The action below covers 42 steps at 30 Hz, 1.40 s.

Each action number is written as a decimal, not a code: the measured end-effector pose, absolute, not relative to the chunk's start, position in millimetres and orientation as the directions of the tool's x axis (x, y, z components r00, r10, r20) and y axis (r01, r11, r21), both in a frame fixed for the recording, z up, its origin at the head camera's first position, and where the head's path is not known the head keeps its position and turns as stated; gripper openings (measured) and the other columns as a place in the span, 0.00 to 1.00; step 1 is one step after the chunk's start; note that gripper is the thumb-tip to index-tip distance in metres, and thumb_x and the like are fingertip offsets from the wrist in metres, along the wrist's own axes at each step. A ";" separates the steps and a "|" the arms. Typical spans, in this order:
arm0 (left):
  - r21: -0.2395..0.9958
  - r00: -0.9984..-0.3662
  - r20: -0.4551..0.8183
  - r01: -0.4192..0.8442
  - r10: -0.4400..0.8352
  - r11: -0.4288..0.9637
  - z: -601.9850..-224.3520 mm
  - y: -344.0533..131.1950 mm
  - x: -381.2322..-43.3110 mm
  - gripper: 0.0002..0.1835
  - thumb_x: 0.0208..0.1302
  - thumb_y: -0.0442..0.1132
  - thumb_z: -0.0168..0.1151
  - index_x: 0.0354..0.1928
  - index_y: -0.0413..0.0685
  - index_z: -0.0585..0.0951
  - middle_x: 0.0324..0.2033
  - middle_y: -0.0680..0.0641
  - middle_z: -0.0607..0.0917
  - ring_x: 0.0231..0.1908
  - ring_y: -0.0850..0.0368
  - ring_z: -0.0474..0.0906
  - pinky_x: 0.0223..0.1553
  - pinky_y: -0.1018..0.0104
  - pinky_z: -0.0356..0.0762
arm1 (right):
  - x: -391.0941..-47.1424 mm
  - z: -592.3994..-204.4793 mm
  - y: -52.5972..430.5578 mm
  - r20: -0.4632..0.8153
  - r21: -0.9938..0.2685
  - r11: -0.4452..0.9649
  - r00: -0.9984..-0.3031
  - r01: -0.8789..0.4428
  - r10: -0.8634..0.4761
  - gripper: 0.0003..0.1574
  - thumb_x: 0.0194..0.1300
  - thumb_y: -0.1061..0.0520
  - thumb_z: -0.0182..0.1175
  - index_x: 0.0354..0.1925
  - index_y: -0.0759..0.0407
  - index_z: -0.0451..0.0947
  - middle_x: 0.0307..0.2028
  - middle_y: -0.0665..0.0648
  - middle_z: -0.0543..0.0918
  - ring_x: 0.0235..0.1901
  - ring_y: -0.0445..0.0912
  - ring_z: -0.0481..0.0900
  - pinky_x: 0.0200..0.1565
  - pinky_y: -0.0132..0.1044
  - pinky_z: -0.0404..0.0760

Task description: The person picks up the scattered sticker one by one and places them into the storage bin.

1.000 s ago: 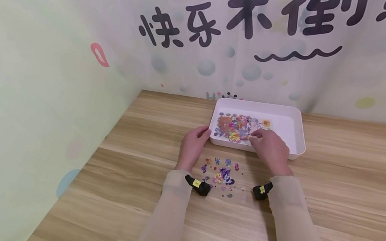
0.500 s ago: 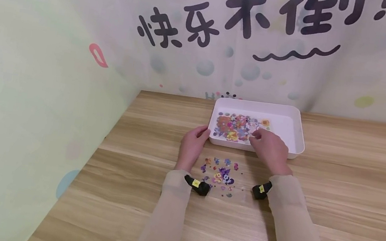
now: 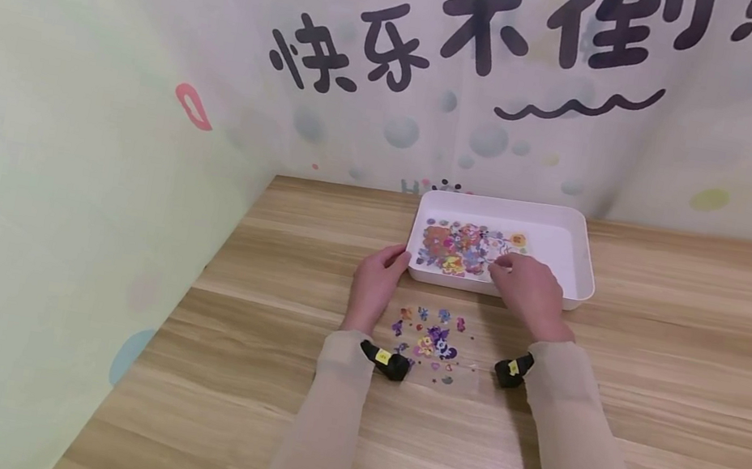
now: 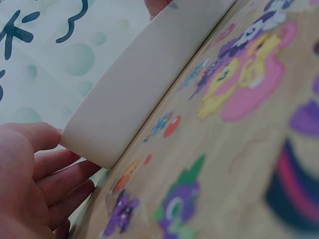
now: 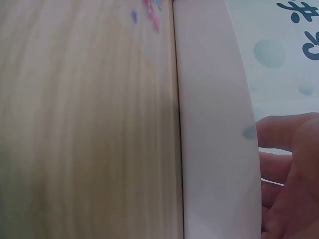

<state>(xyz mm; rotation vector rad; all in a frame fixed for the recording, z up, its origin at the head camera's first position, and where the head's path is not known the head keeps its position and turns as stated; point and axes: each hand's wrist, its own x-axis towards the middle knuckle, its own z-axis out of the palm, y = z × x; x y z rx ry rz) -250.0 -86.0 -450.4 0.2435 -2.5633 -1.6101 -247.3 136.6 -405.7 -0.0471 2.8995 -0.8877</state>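
Note:
My left hand (image 3: 374, 283) rests against the front left corner of a white tray (image 3: 573, 245). In the left wrist view its thumb (image 4: 42, 134) touches the tray's corner, with the other fingers fairly straight beside it. My right hand (image 3: 531, 292) reaches over the front wall and pinches the edge of a clear sticker sheet (image 3: 507, 245) on the colourful pile in the tray. A small blue-grey spot (image 5: 249, 132) shows at the right thumb (image 5: 279, 130). The tray wall partly hides the right fingertips. A clear sheet of pony stickers (image 3: 435, 346) lies on the table between my forearms.
The tray stands on a wood-grain table (image 3: 230, 408), close to a printed cloth backdrop (image 3: 362, 134). Pale cloth (image 3: 39, 214) also hangs along the left edge of the table. Black cameras (image 3: 392, 364) are strapped to both wrists.
My right hand has shifted only very slightly at the front of the pile. The left hand stays at the tray's corner, and the tray has not moved.

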 end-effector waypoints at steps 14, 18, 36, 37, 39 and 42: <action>0.898 -0.980 -0.025 -0.109 -0.199 0.426 -447.4 -85.5 -248.7 0.19 0.61 0.55 0.51 0.53 0.62 0.76 0.49 0.58 0.78 0.50 0.63 0.71 0.50 0.67 0.70 | -248.2 -407.1 139.9 -0.016 -0.633 0.773 -0.997 -0.048 -0.075 0.22 0.65 0.49 0.48 0.49 0.62 0.74 0.49 0.63 0.75 0.45 0.55 0.71 0.44 0.49 0.71; 0.900 -0.980 -0.029 -0.110 -0.195 0.421 -448.5 -85.2 -248.4 0.19 0.61 0.55 0.51 0.53 0.62 0.75 0.49 0.58 0.78 0.50 0.63 0.71 0.49 0.67 0.70 | -247.9 -409.6 140.7 0.028 -0.687 0.723 -0.998 -0.065 -0.063 0.21 0.65 0.48 0.49 0.48 0.61 0.75 0.47 0.61 0.76 0.43 0.53 0.72 0.43 0.48 0.72; 0.903 -0.980 -0.028 -0.109 -0.197 0.415 -448.9 -85.2 -249.6 0.19 0.61 0.56 0.51 0.52 0.64 0.75 0.49 0.57 0.78 0.49 0.62 0.72 0.47 0.65 0.73 | -237.7 -403.8 136.5 0.109 -0.736 0.620 -0.952 -0.272 -0.287 0.28 0.60 0.37 0.50 0.47 0.54 0.76 0.34 0.50 0.82 0.36 0.44 0.78 0.38 0.40 0.76; 0.902 -0.980 -0.027 -0.110 -0.199 0.418 -449.2 -85.1 -249.8 0.19 0.61 0.56 0.51 0.52 0.64 0.75 0.49 0.57 0.78 0.49 0.62 0.72 0.47 0.66 0.73 | -236.8 -403.5 136.5 0.109 -0.720 0.631 -0.945 -0.289 -0.308 0.28 0.60 0.36 0.50 0.47 0.53 0.77 0.34 0.49 0.82 0.36 0.44 0.77 0.39 0.40 0.76; 0.900 -0.979 -0.025 -0.110 -0.201 0.422 -449.7 -84.6 -250.3 0.19 0.61 0.56 0.51 0.52 0.64 0.75 0.49 0.58 0.78 0.49 0.62 0.72 0.47 0.66 0.73 | -234.7 -402.6 137.0 0.104 -0.686 0.654 -0.933 -0.319 -0.345 0.27 0.61 0.38 0.50 0.48 0.53 0.76 0.37 0.50 0.82 0.37 0.45 0.77 0.40 0.41 0.75; 0.900 -0.980 -0.024 -0.108 -0.200 0.423 -450.0 -85.4 -250.6 0.19 0.61 0.56 0.51 0.52 0.64 0.75 0.49 0.58 0.78 0.50 0.62 0.72 0.48 0.65 0.72 | -232.3 -402.9 136.8 0.092 -0.644 0.680 -0.917 -0.352 -0.387 0.23 0.61 0.41 0.52 0.48 0.52 0.77 0.41 0.51 0.81 0.40 0.46 0.76 0.43 0.43 0.74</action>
